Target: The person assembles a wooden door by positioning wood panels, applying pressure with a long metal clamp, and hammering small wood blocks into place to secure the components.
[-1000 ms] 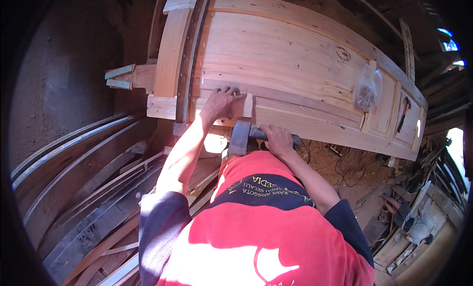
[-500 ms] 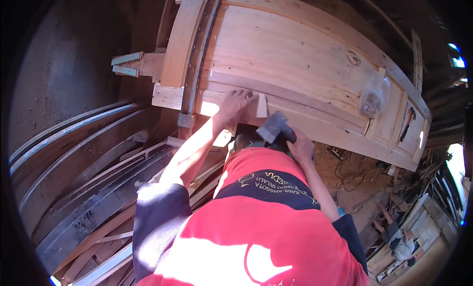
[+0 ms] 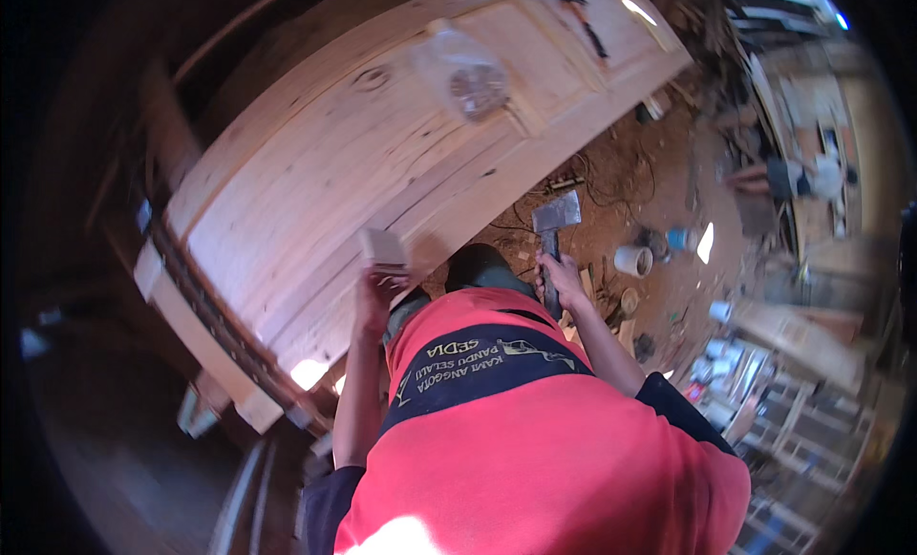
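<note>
My left hand [image 3: 384,286] is closed around a small pale wood block [image 3: 382,246] at the near edge of a panelled wooden door [image 3: 315,202]. The block's upper part sticks out past my fingers, over the door's side rail. On the right, my right hand [image 3: 562,280] grips the dark handle of a hatchet [image 3: 557,211]. Its broad grey metal head points up and away from me, beside the door and above the dirt floor. My fingers wrap the handle below the head.
A clear plastic bag of small brown pieces [image 3: 478,89] and a hammer [image 3: 585,28] lie on the door. A long metal bar [image 3: 215,311] crosses its left end. White buckets [image 3: 632,261] and scraps stand on the floor at right. Another person [image 3: 807,180] is farther right.
The view has swung right, showing more floor and buckets. My right hand has carried the hatchet away from the door's edge. My left hand now holds the wood block that was beside it.
</note>
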Available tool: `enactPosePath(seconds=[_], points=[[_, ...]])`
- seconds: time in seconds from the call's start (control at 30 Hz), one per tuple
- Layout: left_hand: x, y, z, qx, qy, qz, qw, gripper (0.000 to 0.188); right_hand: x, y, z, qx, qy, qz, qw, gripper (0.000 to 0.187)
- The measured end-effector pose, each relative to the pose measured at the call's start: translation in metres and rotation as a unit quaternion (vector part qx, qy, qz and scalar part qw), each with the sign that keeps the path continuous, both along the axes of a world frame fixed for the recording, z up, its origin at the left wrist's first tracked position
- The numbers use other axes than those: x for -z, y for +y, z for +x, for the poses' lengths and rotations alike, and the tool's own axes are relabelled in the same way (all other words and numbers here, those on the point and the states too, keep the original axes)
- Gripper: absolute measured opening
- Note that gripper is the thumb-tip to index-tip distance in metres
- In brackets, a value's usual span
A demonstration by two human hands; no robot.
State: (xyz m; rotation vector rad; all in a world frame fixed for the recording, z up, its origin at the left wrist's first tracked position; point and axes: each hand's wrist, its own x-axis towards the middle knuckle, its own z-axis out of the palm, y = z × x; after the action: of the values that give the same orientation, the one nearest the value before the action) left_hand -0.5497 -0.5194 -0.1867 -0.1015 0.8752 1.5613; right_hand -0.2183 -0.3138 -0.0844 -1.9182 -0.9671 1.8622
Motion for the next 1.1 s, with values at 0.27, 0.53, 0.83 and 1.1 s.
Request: enactPosePath(seconds=[0.27, 0.53, 0.83, 1.1], points=[[-0.068, 0.156, -0.049, 0.134, 0.455, -0.077, 0.877, 0.069, 0.041, 0.064, 0.082, 0.088, 0.028, 0.031, 0.995, 0.012], [-0.080, 0.417, 0.132, 0.274, 0.657, 0.011, 0.702, 0.078, 0.057, 0.240, 0.144, -0.049, 0.042, 0.104, 0.992, 0.017], [-0.042, 0.567, 0.220, 0.318, 0.796, 0.052, 0.513, 0.075, 0.032, 0.311, 0.126, 0.145, 0.176, 0.048, 0.973, 0.022], [-0.039, 0.565, 0.223, 0.349, 0.823, 0.015, 0.448, 0.082, 0.047, 0.293, 0.098, 0.191, 0.168, 0.067, 0.965, 0.021]])
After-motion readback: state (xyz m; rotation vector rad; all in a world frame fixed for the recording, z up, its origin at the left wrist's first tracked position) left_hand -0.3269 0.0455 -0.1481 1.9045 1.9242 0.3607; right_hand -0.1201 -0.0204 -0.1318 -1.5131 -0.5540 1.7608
